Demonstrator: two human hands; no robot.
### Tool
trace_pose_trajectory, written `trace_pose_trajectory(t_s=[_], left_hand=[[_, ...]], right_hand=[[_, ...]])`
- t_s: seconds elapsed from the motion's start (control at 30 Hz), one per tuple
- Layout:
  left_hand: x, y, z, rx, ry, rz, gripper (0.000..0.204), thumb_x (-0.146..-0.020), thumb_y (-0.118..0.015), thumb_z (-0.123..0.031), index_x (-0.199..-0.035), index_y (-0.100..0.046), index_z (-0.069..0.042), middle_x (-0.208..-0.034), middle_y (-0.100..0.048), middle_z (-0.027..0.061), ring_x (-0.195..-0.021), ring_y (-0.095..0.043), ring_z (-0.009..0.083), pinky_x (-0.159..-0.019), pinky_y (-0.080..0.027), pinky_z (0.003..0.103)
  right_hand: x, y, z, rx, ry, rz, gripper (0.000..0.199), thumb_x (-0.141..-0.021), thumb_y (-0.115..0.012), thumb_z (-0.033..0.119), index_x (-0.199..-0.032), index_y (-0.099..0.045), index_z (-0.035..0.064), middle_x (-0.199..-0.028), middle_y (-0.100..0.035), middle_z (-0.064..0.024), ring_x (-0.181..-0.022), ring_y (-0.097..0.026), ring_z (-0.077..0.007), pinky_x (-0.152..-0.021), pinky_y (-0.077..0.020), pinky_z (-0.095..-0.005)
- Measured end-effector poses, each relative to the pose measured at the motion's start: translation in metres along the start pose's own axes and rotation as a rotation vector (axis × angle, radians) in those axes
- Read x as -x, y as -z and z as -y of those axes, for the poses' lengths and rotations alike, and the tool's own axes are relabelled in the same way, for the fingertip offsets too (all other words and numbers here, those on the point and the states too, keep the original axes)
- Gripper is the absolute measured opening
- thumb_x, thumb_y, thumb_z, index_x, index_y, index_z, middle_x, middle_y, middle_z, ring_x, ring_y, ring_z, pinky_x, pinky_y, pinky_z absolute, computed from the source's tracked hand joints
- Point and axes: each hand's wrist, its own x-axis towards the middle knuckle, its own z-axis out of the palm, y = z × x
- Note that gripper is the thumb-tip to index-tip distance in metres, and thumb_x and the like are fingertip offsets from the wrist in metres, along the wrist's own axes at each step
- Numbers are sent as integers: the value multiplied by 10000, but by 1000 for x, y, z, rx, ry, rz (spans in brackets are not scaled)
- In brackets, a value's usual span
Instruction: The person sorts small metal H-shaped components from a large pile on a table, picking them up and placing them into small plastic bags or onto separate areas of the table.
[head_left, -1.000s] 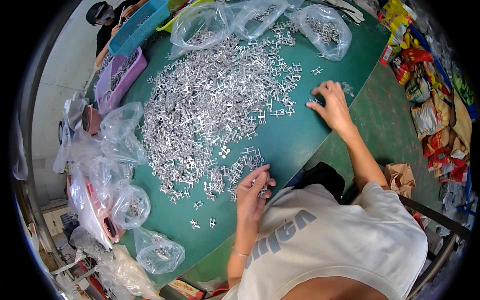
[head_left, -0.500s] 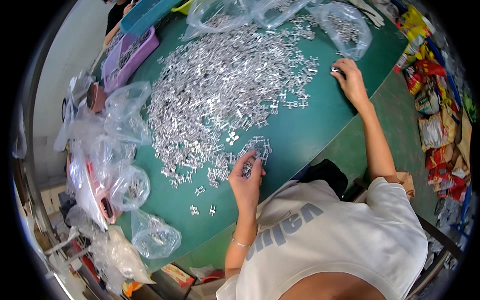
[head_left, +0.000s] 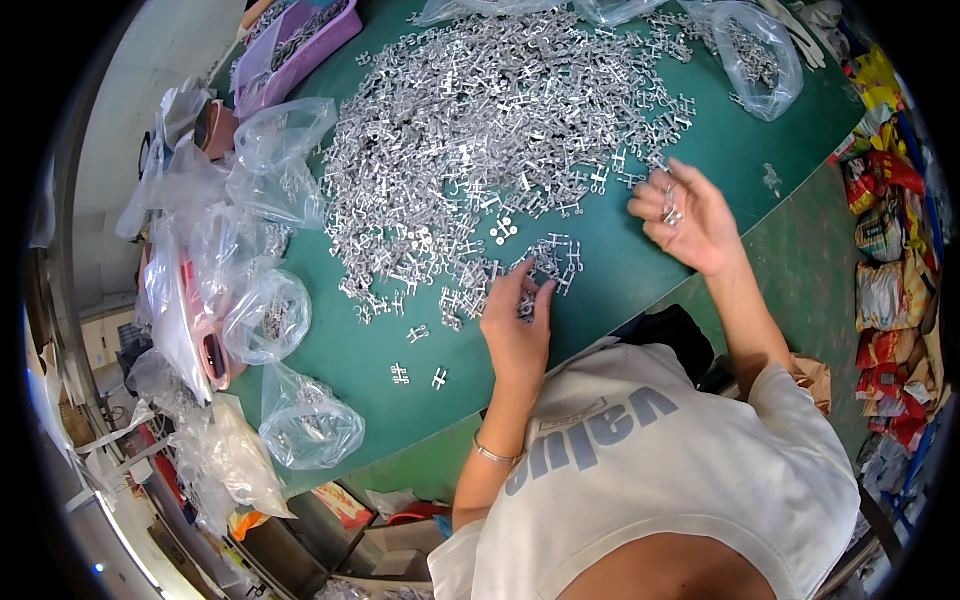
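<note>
A broad heap of small silvery H-shaped metal pieces covers the middle of the green table. At its near edge my left hand curls thumb and fingers around several of the pieces, beside a small cluster. My right hand is raised to the right of the heap, palm partly turned up, fingers bent over a few metal pieces. Its fingertips are slightly blurred. A little group of pieces lies apart on the table's right side. Several single pieces lie left of my left hand.
Clear plastic bags with metal pieces stand at the back right and front left. More bags crowd the left edge, near a purple bin. Colourful packets line the far right, beyond the table edge.
My right hand has moved left and nearer, away from the table's right side, where a small group of pieces now shows. The view has shifted. My left hand stays by the small cluster.
</note>
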Motion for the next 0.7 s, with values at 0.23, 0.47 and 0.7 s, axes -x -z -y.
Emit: trace_pose_trajectory(t_s=[0.23,0.47,0.7], left_hand=[[-4,-3,13,-113,-97,-30,283,-703,-686,-5,-974,-603,-5,-676,-546,58,-564,-502,165,-549,-416,291],[-1,26,11,828,668,128,199,-819,-586,0,-1017,-590,22,-733,-584,43,-536,-485,56,-401,-284,157],[4,28,15,998,685,209,255,-835,-565,-25,-1084,-548,31,-784,-580,82,-533,-461,79,-393,-285,167]], right_hand=[[-8,-13,-60,2020,389,-57,135,-794,-614,104,-915,-598,44,-668,-484,-76,-540,-484,-202,-475,-376,-325],[-9,-6,-56,2200,538,-41,149,-765,-627,119,-897,-600,57,-791,-591,-95,-666,-567,-313,-562,-430,-407],[-8,3,-66,2166,574,-35,139,-775,-642,119,-885,-604,44,-727,-570,-85,-571,-518,-226,-506,-406,-311]])
